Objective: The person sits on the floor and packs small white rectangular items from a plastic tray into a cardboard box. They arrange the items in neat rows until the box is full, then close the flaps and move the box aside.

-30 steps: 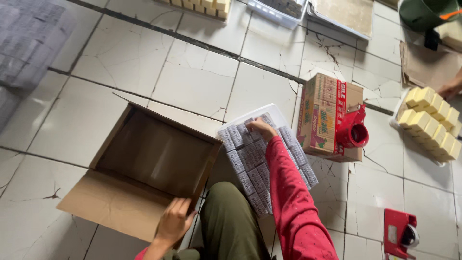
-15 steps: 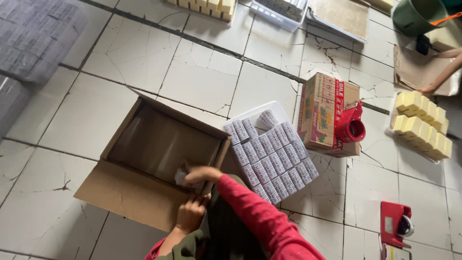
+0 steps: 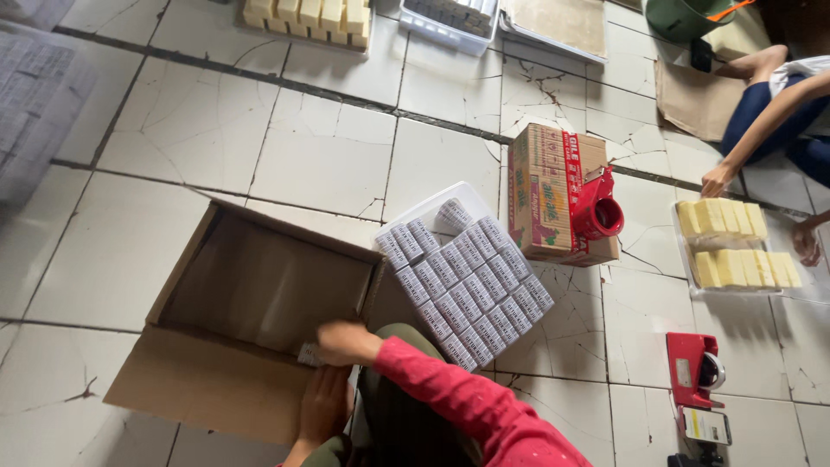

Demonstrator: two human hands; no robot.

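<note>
left hand (image 3: 322,405): nearest the camera, lying flat on the near flap of the open cardboard carton (image 3: 259,285). Palm down, fingers loose, gripping nothing that I can see. It's pinning that flap, so if it lifts off, I reckon the flap springs up into the other hand's way.

right hand (image 3: 344,342): red sleeve, reached over the near wall into the carton's near right corner. Fingers are curled around a small wrapped pack (image 3: 309,355), which sits low against the inside wall. It's blurry, so I can't say how firm the hold is. Loose pinch = pack tips on its side instead of sitting square.

carton: otherwise bare inside, flaps splayed out on the tiles. Nothing braces it, so a shove into the corner could slide it.

tray of wrapped packs (image 3: 467,281): just right of the carton, touching its right flap, rows packed tight. An elbow swinging back could knock the near rows out.

printed box with red tape dispenser (image 3: 562,195): beyond the tray, dispenser perched on its right end and looks easy to bump off.

second red dispenser (image 3: 696,370): on the floor to the right, well apart.

co-worker's hand (image 3: 718,180): far right, over a tray of yellow blocks (image 3: 735,244). Far enough not to collide, I think.
</note>
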